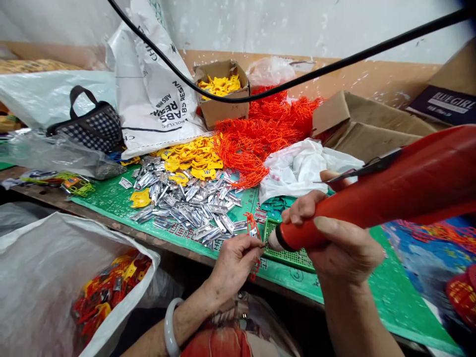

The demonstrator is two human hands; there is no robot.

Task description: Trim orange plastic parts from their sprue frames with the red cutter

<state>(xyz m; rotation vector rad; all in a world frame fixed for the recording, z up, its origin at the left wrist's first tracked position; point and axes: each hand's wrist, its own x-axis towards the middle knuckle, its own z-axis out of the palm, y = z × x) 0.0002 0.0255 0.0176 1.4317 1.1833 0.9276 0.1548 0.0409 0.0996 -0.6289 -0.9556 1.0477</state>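
My right hand [342, 243] is wrapped around a thick red electric screwdriver [375, 193], which is tilted with its pale tip down to the left. My left hand [234, 263] has thumb and forefinger pinched together right at that tip. Whatever is between those fingers is too small to make out. Just behind the fingertips lies an orange-red plastic piece [253, 223] with a silver part beside it. Under the tip sits a shallow green mesh basket [293, 258], partly hidden by the tool.
Silver metal pieces [193, 208], yellow plastic parts [197, 153] and orange-red parts [260, 129] are heaped on the green table [111, 206]. A white sack [148, 99] and a cardboard box [226, 109] stand behind. At lower left, an open white bag [40, 277] holds assembled pieces. A black cable [316, 74] hangs across.
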